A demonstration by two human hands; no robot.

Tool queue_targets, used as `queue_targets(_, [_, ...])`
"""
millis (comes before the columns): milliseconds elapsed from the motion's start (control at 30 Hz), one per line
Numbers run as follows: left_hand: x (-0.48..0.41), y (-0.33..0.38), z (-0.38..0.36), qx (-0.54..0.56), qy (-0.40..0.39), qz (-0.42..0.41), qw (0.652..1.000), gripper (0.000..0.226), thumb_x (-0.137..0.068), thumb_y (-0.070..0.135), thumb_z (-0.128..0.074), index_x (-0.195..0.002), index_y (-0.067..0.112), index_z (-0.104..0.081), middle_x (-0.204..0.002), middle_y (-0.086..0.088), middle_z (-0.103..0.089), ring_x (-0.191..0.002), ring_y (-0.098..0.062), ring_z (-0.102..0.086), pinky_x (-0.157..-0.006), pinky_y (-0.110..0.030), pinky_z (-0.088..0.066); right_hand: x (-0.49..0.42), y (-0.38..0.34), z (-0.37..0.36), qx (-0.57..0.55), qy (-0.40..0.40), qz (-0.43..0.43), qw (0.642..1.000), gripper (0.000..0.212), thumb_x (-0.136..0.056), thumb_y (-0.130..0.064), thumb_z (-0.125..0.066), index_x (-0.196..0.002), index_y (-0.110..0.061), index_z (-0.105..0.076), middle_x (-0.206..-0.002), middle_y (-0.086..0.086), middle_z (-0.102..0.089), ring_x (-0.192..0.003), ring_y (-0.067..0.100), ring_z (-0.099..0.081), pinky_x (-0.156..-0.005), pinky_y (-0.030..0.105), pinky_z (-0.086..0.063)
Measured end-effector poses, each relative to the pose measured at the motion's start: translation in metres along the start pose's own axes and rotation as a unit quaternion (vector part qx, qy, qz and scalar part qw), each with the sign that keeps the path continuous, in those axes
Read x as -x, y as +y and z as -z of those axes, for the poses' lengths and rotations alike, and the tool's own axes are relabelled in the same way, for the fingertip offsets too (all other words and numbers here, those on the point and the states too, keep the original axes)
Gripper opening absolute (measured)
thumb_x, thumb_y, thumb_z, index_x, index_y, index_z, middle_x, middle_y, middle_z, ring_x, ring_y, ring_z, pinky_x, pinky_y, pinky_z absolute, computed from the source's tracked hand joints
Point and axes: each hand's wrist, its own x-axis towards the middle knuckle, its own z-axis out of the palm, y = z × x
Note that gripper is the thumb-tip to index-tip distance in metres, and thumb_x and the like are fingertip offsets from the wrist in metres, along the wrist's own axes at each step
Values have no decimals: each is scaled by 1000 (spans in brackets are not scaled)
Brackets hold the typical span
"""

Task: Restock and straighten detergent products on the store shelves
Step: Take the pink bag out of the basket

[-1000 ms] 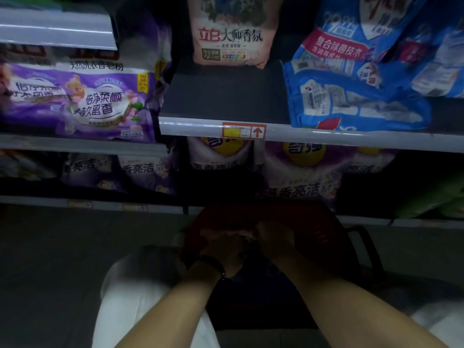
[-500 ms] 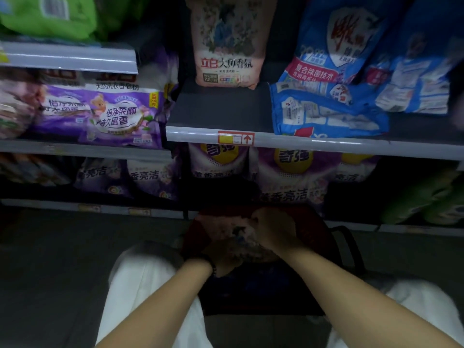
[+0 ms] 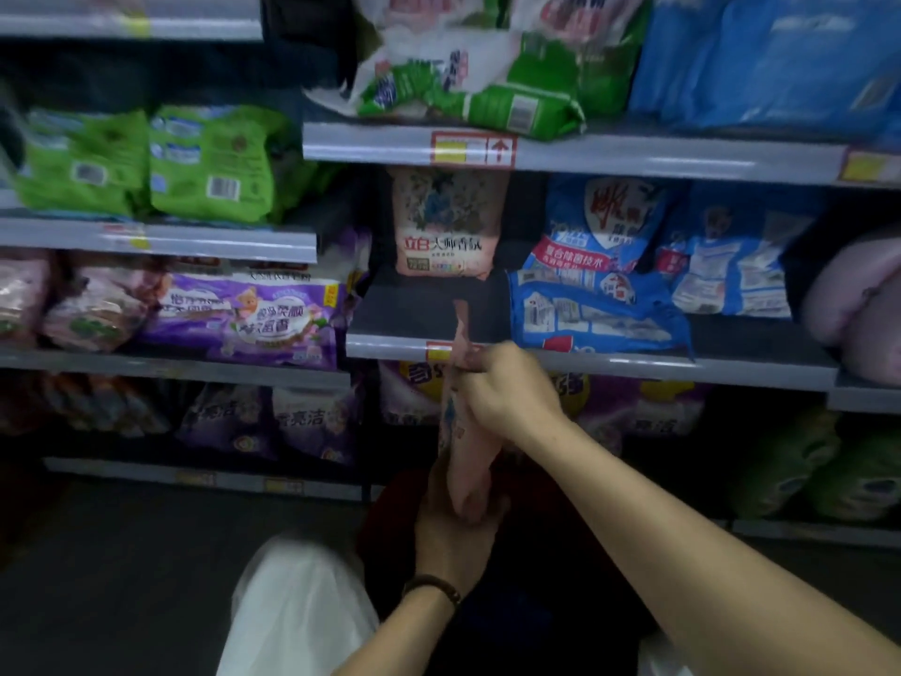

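Both hands hold a pink detergent bag (image 3: 460,431) upright and edge-on in front of the middle shelf (image 3: 390,346). My right hand (image 3: 507,390) grips the bag near its top. My left hand (image 3: 451,524) grips its bottom from below. A matching pink bag (image 3: 446,226) stands at the back of that shelf, with bare shelf floor in front of it. Blue detergent bags (image 3: 595,304) lie and lean to its right.
Purple bags (image 3: 253,314) lie on the left shelf and others (image 3: 312,422) stand on the lower one. Green bags (image 3: 146,163) fill the upper left; green-and-white bags (image 3: 468,85) sit on the top shelf. A dark red basket (image 3: 390,519) sits below my hands.
Both hands lifted the pink bag up out of the red basket to the level of the middle shelf edge. My view tilted upward, showing higher shelves.
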Motion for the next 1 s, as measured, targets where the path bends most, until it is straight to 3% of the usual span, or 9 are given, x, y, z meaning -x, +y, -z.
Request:
queue_targets(67, [-7,20,13,-6,59,-5,998,49,-95,30,-73,-140,23,-55,-123,9,-65,-126,-15,-63,-90,-11,-34,0,-21,15,-20,21,45,999,36,-97,-44,-63,-70,-22,-71,-72,-2,-70,-78,22,-69,-68,38,-56])
queue_targets(133, [-17,36,22,53,86,7,995,28,-98,16,-64,-126,18,-68,-112,5,-69,-117,-19,-67,-89,-19,-41,-1,-36,27,-71,22,89,993,35,-103,-35,-58,-75,-20,-73,-72,-3,-70,-77,17,-68,-68,37,-53])
queue_targets(267, [-50,53,39,156,137,4,978,37,-85,9,-56,-117,0,-73,-114,-9,-74,-116,-27,-69,-103,-43,-55,-5,-38,38,-187,35,130,973,22,-103,-31,-58,-112,-30,-77,-97,-12,-79,-79,0,-69,-74,32,-60])
queue_targets(400, [-87,79,55,179,138,-24,974,37,-89,22,-62,-119,3,-71,-115,-15,-77,-113,-31,-72,-99,-52,-58,-12,0,32,-67,80,121,987,32,-93,-27,-64,-125,-27,-72,-117,-2,-76,-109,19,-70,-95,37,-57])
queue_targets(533, [-109,124,72,261,98,-31,960,27,-95,34,-62,-103,12,-74,-98,-13,-80,-91,-33,-78,-79,-61,-64,-18,21,13,11,47,133,990,54,-87,-42,-65,-140,-30,-63,-146,-2,-49,-136,18,-48,-116,33,-43])
queue_targets(667, [-151,126,70,293,70,-20,953,40,-81,48,-61,-102,16,-74,-100,-12,-80,-96,-36,-77,-83,-65,-62,-41,15,0,74,-1,109,991,63,-97,-38,-61,-156,-31,-40,-167,-2,-17,-154,25,-18,-125,41,-29])
queue_targets(867, [-204,143,62,371,-5,5,929,25,-101,29,-61,-117,14,-73,-112,-15,-79,-105,-39,-75,-91,-66,-59,-109,15,-15,188,8,93,978,83,-93,-29,-68,-162,-22,-23,-172,12,-6,-157,36,-12,-125,50,-29])
queue_targets(933, [-232,148,62,332,-9,-10,943,31,-97,42,-69,-116,17,-74,-113,-14,-79,-105,-37,-76,-92,-62,-60,-139,21,-23,198,-30,68,977,90,-93,-26,-67,-165,-23,-14,-174,12,0,-159,37,-7,-125,52,-27])
queue_targets(1000, [-264,138,62,170,6,-24,985,65,-78,72,-75,-115,17,-75,-114,-13,-78,-104,-36,-75,-90,-45,-60,-164,34,-39,182,-94,40,978,90,-90,-34,-66,-165,-29,-17,-175,8,-1,-160,35,-6,-126,53,-25])
